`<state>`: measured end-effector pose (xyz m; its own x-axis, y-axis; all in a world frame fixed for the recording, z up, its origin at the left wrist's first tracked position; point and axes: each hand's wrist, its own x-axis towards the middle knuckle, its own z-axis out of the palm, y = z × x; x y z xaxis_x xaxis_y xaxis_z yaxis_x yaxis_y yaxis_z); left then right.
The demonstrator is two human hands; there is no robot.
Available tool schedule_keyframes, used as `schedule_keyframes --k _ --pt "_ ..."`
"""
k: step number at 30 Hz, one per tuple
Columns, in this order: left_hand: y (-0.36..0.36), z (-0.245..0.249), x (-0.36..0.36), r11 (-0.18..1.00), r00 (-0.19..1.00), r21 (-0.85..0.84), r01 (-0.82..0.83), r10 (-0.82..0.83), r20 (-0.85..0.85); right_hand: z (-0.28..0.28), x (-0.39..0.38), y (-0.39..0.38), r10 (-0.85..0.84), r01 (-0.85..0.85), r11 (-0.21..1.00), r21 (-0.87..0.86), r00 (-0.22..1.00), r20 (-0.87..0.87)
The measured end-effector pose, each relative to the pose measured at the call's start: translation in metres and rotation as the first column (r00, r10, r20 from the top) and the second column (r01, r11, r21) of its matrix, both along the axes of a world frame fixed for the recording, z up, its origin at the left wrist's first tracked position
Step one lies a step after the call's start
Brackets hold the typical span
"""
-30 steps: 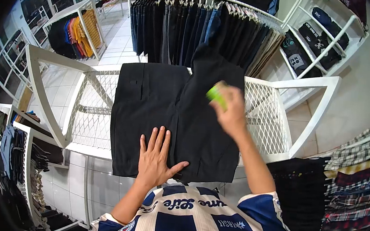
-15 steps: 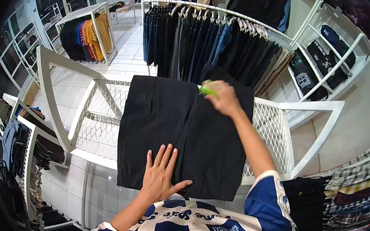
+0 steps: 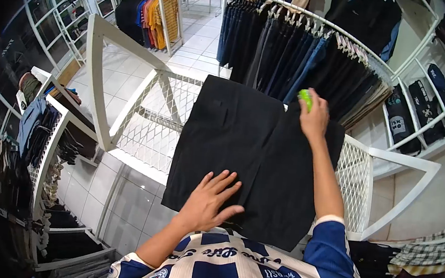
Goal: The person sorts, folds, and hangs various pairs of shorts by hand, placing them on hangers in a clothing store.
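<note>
A black garment (image 3: 222, 139) is spread flat, with a long seam or gap down its middle. Its lower edge hangs toward my body over the front of a white metal mesh bench. My left hand (image 3: 211, 202) lies on its lower part, palm down with fingers spread. Up at the far right edge of the cloth, my right hand (image 3: 316, 116) grips a small bright green object (image 3: 305, 97). Most of that object is covered by my fingers, and I cannot tell its kind.
The white bench (image 3: 144, 171) has upright triangular ends. Behind it stands a curved rack (image 3: 274, 42) of hanging trousers. Bags fill a wall shelf (image 3: 428, 113) at the right, and plaid shirts (image 3: 430, 261) hang at the lower right. Another clothing shelf (image 3: 40, 137) is at the left.
My right hand has moved with the green object to the garment's far right edge. My left hand stays flat on the cloth. The view has tilted, shifting the scene rightward.
</note>
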<state>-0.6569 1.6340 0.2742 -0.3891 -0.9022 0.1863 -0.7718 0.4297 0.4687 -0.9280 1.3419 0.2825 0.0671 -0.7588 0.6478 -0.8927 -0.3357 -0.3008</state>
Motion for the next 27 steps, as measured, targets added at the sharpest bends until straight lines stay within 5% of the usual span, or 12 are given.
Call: schedule_keyframes --k 3,4,6,8,10,12,15,18,20,22,24,27 --pt "0.007 0.0 0.027 0.958 0.961 -0.09 -0.272 0.275 0.025 0.021 0.075 0.068 0.632 -0.646 0.761 0.064 0.76 0.149" --pt "0.009 -0.003 0.029 0.906 0.903 -0.107 -0.41 0.419 0.093 0.006 0.098 0.089 0.726 -0.76 0.642 0.098 0.644 0.242" --pt "0.012 -0.013 0.034 0.884 0.88 -0.125 -0.451 0.463 0.105 -0.007 0.119 0.123 0.837 -0.805 0.525 0.276 0.547 0.003" --pt "0.015 -0.013 0.04 0.893 0.889 -0.105 -0.437 0.447 0.099 -0.011 0.1 0.095 0.732 -0.696 0.679 0.232 0.664 -0.15" --pt "0.019 -0.014 0.042 0.898 0.894 -0.067 -0.435 0.44 0.086 -0.002 0.068 0.047 0.194 -0.135 0.974 0.183 0.912 -0.361" --pt "0.019 -0.012 0.049 0.919 0.917 -0.078 -0.387 0.392 0.072 -0.007 0.04 0.021 -0.023 0.016 1.0 -0.027 0.967 -0.252" --pt "0.017 -0.016 0.066 0.939 0.938 -0.075 -0.336 0.341 0.065 0.042 0.085 0.107 0.31 -0.309 0.951 0.033 0.951 -0.024" --pt "0.017 -0.015 0.069 0.958 0.959 -0.078 -0.277 0.281 0.046 0.016 0.106 0.202 0.693 -0.662 0.693 0.286 0.72 -0.014" --pt "0.017 -0.017 0.068 0.945 0.945 -0.064 -0.32 0.324 0.055 -0.009 0.07 0.209 0.598 -0.556 0.774 0.303 0.8 -0.06" --pt "0.018 -0.018 0.069 0.955 0.955 -0.065 -0.289 0.293 0.053 0.007 0.013 0.191 -0.011 0.075 0.948 0.309 0.979 -0.205" --pt "0.016 -0.021 0.07 0.955 0.959 -0.102 -0.28 0.283 0.02 0.002 -0.056 0.173 -0.325 0.335 0.938 0.084 0.939 -0.114" --pt "0.014 -0.022 0.07 0.949 0.959 -0.167 -0.269 0.28 0.047 0.029 -0.036 0.223 -0.254 0.251 0.966 0.064 0.966 0.04"
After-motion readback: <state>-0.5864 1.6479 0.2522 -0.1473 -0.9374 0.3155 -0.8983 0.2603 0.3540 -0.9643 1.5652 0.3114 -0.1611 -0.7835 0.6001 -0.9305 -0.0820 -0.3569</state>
